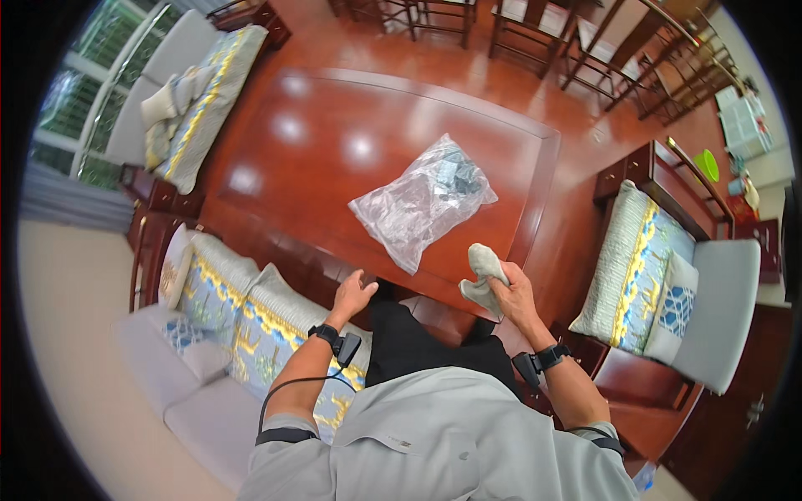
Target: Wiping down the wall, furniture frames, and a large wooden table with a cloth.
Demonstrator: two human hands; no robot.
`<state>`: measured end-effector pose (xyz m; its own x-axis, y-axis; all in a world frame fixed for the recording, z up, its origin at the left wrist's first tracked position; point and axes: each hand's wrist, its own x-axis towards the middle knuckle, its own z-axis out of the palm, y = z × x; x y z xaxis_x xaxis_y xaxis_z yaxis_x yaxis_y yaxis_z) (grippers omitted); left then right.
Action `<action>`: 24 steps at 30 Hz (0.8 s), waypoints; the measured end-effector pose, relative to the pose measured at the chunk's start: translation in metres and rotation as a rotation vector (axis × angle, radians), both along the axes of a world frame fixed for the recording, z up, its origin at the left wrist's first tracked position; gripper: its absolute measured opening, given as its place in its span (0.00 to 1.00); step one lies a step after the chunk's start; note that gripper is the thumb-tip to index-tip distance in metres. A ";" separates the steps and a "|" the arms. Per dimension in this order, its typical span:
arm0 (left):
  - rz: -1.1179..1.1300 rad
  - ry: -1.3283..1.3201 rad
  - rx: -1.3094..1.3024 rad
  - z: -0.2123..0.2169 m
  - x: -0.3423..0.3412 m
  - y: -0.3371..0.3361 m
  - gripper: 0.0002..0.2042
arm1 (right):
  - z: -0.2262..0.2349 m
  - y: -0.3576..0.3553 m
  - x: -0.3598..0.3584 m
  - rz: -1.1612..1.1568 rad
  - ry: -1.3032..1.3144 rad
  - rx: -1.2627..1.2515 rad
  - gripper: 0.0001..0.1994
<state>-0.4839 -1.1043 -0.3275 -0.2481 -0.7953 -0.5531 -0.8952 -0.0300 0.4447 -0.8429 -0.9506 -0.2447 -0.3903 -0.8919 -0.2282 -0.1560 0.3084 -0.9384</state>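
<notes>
My right hand (516,294) pinches a small pale grey-green cloth (486,269), bunched and limp, over the table's near edge. One rounded end of the cloth sticks up and the rest hangs below my fingers. My left hand (354,294) hovers beside the same edge with its fingers loosely bent and apart, holding nothing. A crumpled clear plastic bag (413,200) lies on the dark red wooden table (301,192), beyond both hands. Something dark green (458,177) shows through its far right part; its kind is hard to make out.
Behind me on the left stands a sofa (242,334) with patterned covers and cushions. Another cushioned seat (626,267) is to the right, and one (209,108) at far left. Wooden chairs (535,33) line the far side. A green bin (706,164) is at far right.
</notes>
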 end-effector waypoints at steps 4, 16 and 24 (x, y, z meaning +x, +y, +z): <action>-0.189 -0.016 -0.118 -0.023 -0.029 -0.096 0.42 | -0.023 -0.022 0.042 -0.052 0.259 0.172 0.14; -0.718 0.084 -0.375 -0.091 -0.090 -0.138 0.54 | -0.160 -0.017 0.094 -0.375 0.568 0.564 0.24; -0.870 -0.044 -0.361 -0.128 -0.091 -0.127 0.51 | -0.201 -0.026 0.107 -0.244 0.783 0.639 0.38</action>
